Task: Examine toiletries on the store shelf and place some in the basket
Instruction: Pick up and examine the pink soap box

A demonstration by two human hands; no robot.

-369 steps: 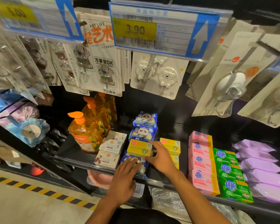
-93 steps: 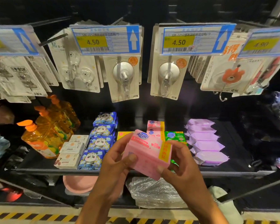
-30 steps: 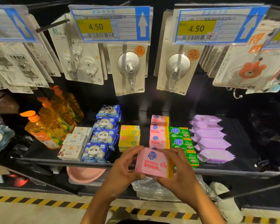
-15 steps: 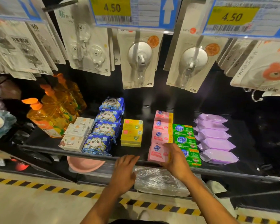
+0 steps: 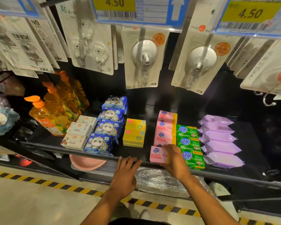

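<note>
Lowered from the two-handed hold of a second ago, now lying flat at the near edge of the shelf (image 5: 133,153): pink soap box (image 5: 157,154), nearest of its row, just left of the green boxes (image 5: 189,142). Gripped at its right end by the right hand (image 5: 175,161), fingers (image 5: 169,149) curled over the top. Left hand (image 5: 125,174) released, fingers spread, tips on the shelf lip. Reads "超能" in blue on pink and green boxes alike; "4.50" on the yellow price tags (image 5: 115,3) above.
</note>
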